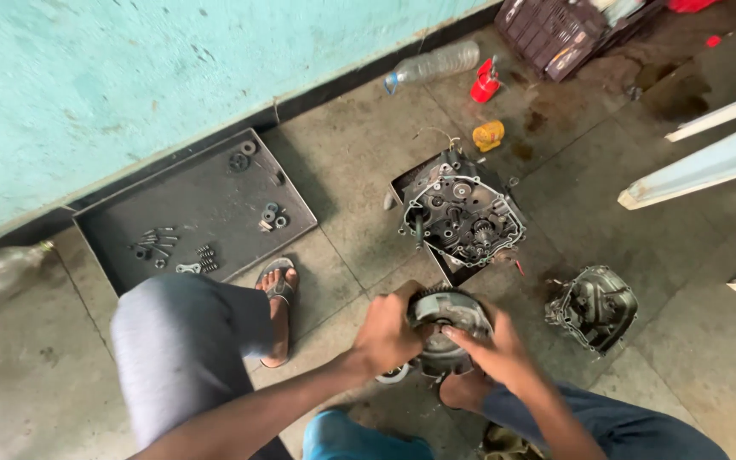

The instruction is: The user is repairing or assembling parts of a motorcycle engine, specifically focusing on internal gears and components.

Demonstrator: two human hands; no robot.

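Note:
I hold a round, toothed metal clutch assembly (451, 313) low in front of me, above the floor. My left hand (389, 332) grips its left rim. My right hand (494, 347) rests on its right side with fingers reaching into the centre. Just beyond it sits an opened engine case (462, 217) with gears showing, resting on a dark tray (404, 183). A separate engine cover (593, 307) lies on the floor to the right.
A large grey tray (206, 192) with bolts and small parts lies at left by the turquoise wall. My sandalled foot (278, 298) is near it. A plastic bottle (433, 65), red and yellow items, a dark crate (555, 30) and white chair legs (709, 162) stand around.

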